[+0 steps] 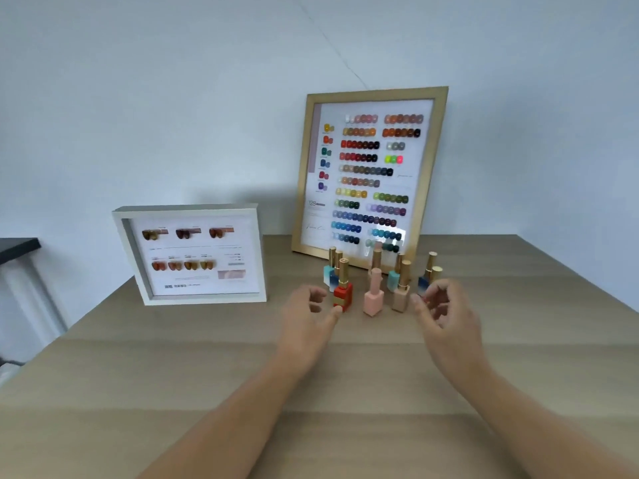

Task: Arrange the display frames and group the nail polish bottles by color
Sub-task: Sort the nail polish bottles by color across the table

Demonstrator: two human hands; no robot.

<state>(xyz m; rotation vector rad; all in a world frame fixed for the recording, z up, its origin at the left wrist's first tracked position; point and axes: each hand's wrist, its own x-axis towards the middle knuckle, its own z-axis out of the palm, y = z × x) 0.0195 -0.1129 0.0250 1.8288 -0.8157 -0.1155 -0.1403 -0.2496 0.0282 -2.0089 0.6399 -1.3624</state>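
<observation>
A small white display frame [188, 209] leans against the wall at the left. A tall gold display frame [438, 150] with colour swatches leans at the right. In front of the gold frame stand several nail polish bottles: a red one [343, 296], a pink one [373, 301], a beige one [401, 298], teal ones [393, 281] and a dark blue one [422, 282]. My left hand [307, 314] is open, its thumb at the base of the red bottle. My right hand [447, 316] curls around a gold-capped bottle [436, 271]; only a red sliver of its body shows.
The bottles and frames rest on a wooden table [207, 375] against a pale wall. A black-topped stand [17, 246] is off the table's left edge. The table's right edge runs diagonally past the gold frame.
</observation>
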